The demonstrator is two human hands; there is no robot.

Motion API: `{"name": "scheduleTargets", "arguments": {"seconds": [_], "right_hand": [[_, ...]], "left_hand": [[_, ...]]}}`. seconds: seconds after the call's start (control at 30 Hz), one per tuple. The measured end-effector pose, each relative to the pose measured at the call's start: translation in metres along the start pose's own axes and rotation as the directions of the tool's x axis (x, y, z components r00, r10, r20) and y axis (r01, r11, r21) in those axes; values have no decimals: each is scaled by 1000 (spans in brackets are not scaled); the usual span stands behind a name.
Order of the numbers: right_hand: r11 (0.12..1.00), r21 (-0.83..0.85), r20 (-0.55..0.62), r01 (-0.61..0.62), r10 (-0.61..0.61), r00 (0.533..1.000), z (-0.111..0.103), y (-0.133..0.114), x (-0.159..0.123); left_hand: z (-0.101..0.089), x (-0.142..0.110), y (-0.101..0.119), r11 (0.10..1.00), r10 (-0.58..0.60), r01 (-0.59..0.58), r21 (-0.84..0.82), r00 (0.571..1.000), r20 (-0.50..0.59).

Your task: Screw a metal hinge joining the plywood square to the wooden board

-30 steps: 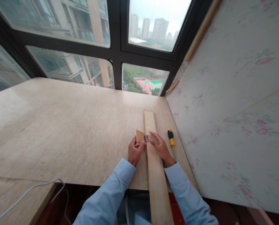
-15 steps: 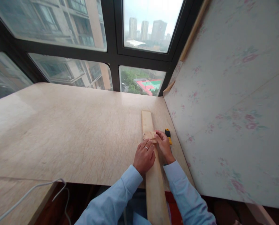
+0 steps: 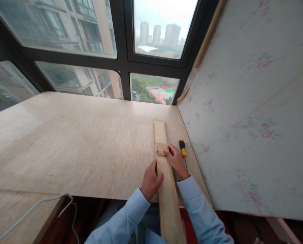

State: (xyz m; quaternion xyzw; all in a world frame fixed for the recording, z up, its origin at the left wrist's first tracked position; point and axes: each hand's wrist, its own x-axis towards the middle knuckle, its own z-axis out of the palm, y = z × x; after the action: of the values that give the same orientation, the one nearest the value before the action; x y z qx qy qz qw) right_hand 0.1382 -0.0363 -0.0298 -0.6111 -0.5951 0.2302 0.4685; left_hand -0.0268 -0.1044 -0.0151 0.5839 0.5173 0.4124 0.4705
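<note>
A long pale wooden board (image 3: 166, 183) runs from the tabletop over its front edge. Across it lies a small flat wooden block (image 3: 162, 149), with a small metal piece, perhaps a hinge, at its left edge. My right hand (image 3: 175, 157) grips the right end of this block between thumb and fingers. My left hand (image 3: 151, 179) is at the board's left edge, below the block, with thumb and forefinger apart and nothing visible between them. To the right of my right hand rests a screwdriver (image 3: 182, 147) with a black and yellow handle.
The board lies on a stone-patterned tabletop (image 3: 77, 142) beneath dark-framed windows (image 3: 127, 64). A papered wall (image 3: 243, 112) with a flower pattern rises close on the right. At lower left, a white cable (image 3: 36, 205) hangs over the table edge.
My left hand has come off the block, moving down and left to the board's edge, its fingers parting. My right hand has shifted slightly down; the block is now more exposed.
</note>
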Motion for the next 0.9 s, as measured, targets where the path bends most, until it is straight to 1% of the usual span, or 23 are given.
{"name": "scheduleTargets", "arguments": {"seconds": [0.1,0.2,0.27,0.37,0.5,0.57,0.7,0.77,0.9], "right_hand": [[994,68,40,-81,78,996,-2,3,-7],[991,48,70,-128,124,990,-9,8,-15],[992,24,73,-121,119,990,-15,11,-21],[996,-14,47,-91,92,995,-24,14,-28],[991,-80,-2,-106,106,994,-33,17,-33],[991,-100,-18,-91,89,996,-35,17,-33],[992,-115,-28,-53,50,998,-40,15,-31],[989,-130,-44,-77,72,996,-43,13,-30],[975,-157,-60,-160,153,986,-48,9,-31]], "left_hand": [[4,2,1,999,4,-2,-47,999,46],[11,6,1,1000,2,-1,-28,998,69],[17,9,0,1000,8,-7,-5,998,69],[26,17,0,999,47,-48,5,996,75],[33,30,1,996,88,-87,-13,987,131],[36,33,2,995,96,-98,7,983,155],[40,31,7,972,157,-183,146,972,177],[41,27,10,957,193,-228,179,962,193],[42,21,13,937,245,-291,191,941,233]]}}
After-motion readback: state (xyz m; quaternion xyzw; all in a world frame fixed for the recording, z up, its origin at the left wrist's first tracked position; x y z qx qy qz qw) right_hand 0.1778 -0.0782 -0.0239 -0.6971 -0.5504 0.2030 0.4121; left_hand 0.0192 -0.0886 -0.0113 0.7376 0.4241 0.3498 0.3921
